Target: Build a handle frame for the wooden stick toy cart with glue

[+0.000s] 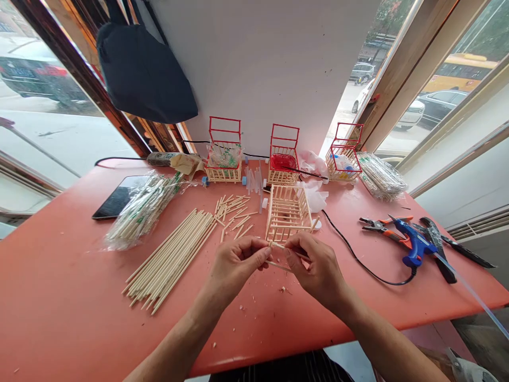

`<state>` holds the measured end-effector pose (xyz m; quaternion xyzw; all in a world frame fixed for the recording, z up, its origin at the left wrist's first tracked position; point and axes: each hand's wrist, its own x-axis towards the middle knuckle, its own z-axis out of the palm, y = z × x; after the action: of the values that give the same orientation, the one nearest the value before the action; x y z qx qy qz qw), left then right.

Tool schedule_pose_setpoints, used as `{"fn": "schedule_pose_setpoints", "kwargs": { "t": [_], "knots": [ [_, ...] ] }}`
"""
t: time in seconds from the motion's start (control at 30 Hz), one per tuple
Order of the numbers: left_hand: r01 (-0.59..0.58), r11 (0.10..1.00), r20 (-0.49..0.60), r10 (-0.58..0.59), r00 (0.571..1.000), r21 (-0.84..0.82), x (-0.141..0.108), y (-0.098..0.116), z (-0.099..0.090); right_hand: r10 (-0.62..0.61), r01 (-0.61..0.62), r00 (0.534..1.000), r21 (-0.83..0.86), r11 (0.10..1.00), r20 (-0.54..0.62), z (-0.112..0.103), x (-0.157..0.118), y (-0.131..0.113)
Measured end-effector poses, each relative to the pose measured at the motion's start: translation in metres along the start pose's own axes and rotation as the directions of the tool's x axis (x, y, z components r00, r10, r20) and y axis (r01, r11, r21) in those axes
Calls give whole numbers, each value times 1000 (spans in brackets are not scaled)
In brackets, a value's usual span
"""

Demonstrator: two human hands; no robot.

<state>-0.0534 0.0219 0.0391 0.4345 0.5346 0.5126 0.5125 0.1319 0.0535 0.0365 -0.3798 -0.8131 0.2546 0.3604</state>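
Near the middle of the red table, my left hand (242,261) pinches the left end of some thin wooden sticks (279,266). My right hand (314,263) holds the same small stick piece from the right, its fingers closed. How the sticks are joined is too small to tell. Just beyond my fingers stands an open basket frame of wooden sticks (289,212). Left of my hands lie a bundle of long bare sticks (170,257) and a scatter of short cut sticks (234,212).
Three stick baskets with red frames (225,159) stand at the back edge. Wrapped sticks (139,212) and a dark tablet (119,199) lie left. A blue glue gun (415,241), pliers (384,227) and a black cord (358,260) lie right.
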Motion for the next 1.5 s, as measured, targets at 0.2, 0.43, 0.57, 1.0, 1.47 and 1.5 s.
{"fn": "schedule_pose_setpoints", "kwargs": {
  "t": [0.2, 0.43, 0.57, 1.0, 1.47, 1.5],
  "knots": [
    [-33, 999, 14, 33, 999, 34, 0, -3, -3, -13, 13, 1000, 8, 1000, -1, 0, 0, 1],
    [-45, 998, 28, 44, 999, 37, 1, -6, -3, -23, 23, 1000, 3, 1000, -1, 0, 0, 0],
    [-44, 998, 35, 43, 998, 33, 1, -7, -3, -19, 19, 1000, 2, 1000, 7, 0, 0, 0],
    [-27, 998, 37, 25, 999, 49, 0, -8, -5, -31, 31, 999, 6, 999, 17, 0, 0, -1],
    [-31, 1000, 52, 31, 998, 3, 2, -8, -5, -38, 38, 999, 4, 999, 9, -1, 2, -1],
    [-28, 1000, 52, 28, 998, 3, 2, -7, -5, -37, 37, 999, 4, 999, 8, 0, 2, -1]
  ]
}}
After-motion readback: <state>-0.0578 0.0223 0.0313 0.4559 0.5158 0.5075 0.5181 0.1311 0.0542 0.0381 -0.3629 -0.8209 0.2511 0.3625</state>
